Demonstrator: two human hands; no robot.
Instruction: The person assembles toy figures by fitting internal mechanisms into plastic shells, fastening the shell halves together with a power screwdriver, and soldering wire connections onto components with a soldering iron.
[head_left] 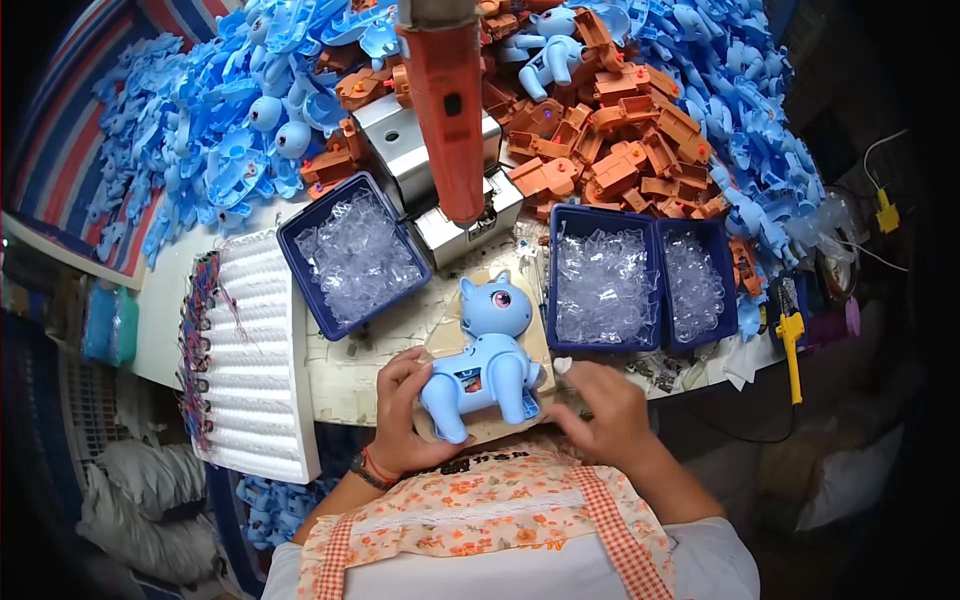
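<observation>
A light-blue plastic toy unicorn [490, 365] lies on its side on a tan block [535, 320] at the bench's front edge. Its head points away from me, and a small opening in its body shows reddish parts. My left hand [398, 415] curls round the toy's rump and the block's left edge, holding the toy. To the right of the legs is my right hand [608, 415], thumb and index finger apart, with nothing seen between them. A white cover [562, 366] sits on that index fingertip.
Behind the toy stands a metal press with an orange-red column [445, 120]. Blue bins [335, 325] of clear plastic pieces flank it. A white foam tray [265, 370] with wired parts lies left. Heaps of blue shells [240, 110] and orange-brown casings [620, 165] cover the back.
</observation>
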